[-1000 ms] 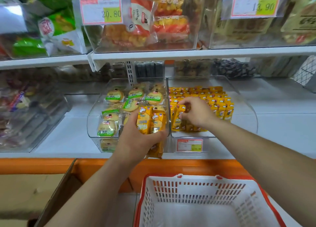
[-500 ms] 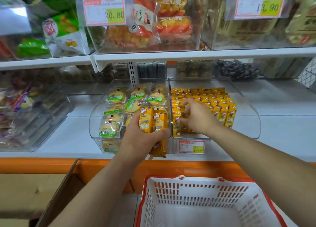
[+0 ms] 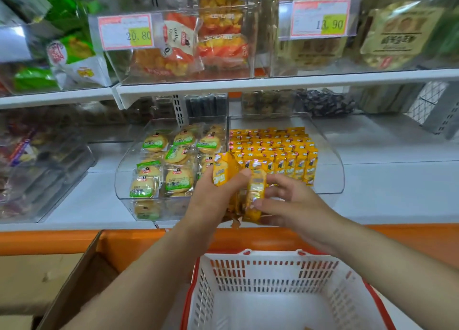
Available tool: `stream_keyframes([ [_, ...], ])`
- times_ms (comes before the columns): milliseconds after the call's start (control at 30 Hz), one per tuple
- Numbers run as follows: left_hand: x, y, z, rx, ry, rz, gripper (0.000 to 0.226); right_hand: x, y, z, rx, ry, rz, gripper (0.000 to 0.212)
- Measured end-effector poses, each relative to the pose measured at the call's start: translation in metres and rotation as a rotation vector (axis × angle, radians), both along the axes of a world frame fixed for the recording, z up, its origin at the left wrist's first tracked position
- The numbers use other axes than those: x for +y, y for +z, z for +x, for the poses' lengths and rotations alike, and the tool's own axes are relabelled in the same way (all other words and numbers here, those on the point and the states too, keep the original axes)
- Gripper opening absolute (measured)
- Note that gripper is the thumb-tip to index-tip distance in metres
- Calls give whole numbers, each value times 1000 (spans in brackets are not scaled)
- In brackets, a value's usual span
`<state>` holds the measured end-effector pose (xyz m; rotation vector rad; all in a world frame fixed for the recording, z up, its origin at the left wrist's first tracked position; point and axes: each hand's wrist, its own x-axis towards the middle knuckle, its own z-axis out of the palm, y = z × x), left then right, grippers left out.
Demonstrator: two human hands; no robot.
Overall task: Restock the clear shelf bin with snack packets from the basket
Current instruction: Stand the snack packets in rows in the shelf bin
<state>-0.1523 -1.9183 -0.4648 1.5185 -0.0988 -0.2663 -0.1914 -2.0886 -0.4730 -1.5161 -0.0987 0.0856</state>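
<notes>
A partly hidden bundle of yellow snack packets (image 3: 222, 171) is gripped by the left hand (image 3: 211, 201); one packet (image 3: 257, 189) is pinched by the right hand (image 3: 296, 205). The clear shelf bin (image 3: 331, 173) is seen at twelve o'clock, the cropped basket (image 3: 273, 267) at six.

Center bin (image 3: 331, 160): clear glossy plastic, smooth. Yellow snack packets (image 3: 273, 153) inside it: shiny plastic film, crinkled seams. Basket (image 3: 273, 275) at bottom: matt white perforated plastic, red rim. Shelf (image 3: 387, 183): smooth white, looks like painted metal. Box (image 3: 74, 282) lower left: matt brown cardboard.

single head-worn wide view looks forward and down, close to shelf (image 3: 387, 180) and basket (image 3: 253, 272).
</notes>
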Motion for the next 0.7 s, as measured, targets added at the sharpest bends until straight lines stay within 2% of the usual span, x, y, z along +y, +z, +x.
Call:
stream_keyframes([
  [100, 3, 2, 1, 26, 18, -10, 23, -9, 2, -1, 71, 11, 182, 36],
  [233, 8, -1, 3, 30, 9, 23, 23, -15, 0, 2, 139, -37, 122, 51],
  [333, 15, -3, 8, 26, 32, 53, 27, -19, 3, 7, 168, -92, 52, 51],
  [467, 30, -1, 16, -19, 72, 97, 43, -35, 16, 28, -19, -215, -309, 43],
  [533, 36, -1, 18, -47, 83, 115, 34, -43, 19, 48, -123, -304, -565, 41],
  [600, 41, -2, 20, -72, 88, 129, 23, -43, 18, 72, -184, -319, -820, 49],
  [700, 47, -4, 22, -85, 78, 137, 17, -32, 8, 108, -211, -258, -996, 51],
])
